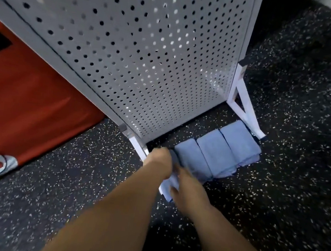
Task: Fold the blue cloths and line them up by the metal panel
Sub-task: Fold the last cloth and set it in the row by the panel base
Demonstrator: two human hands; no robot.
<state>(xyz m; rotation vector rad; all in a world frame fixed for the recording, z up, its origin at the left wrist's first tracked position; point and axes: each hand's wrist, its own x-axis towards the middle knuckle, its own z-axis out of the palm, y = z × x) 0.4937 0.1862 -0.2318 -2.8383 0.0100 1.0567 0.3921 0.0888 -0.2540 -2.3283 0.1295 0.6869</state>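
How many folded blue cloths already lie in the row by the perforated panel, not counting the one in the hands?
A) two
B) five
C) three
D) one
C: a near cloth, a middle cloth and a far cloth lie side by side at the foot of the perforated metal panel; the left hand and right hand hold a fourth cloth.

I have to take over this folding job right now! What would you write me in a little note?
Hands: the left hand and right hand both hold one blue cloth at the left end of the row.
Things: three folded cloths lie side by side on the floor by the metal panel.
Done: three are lined up.
Left: set the held one down beside them. No other loose cloths are in view.
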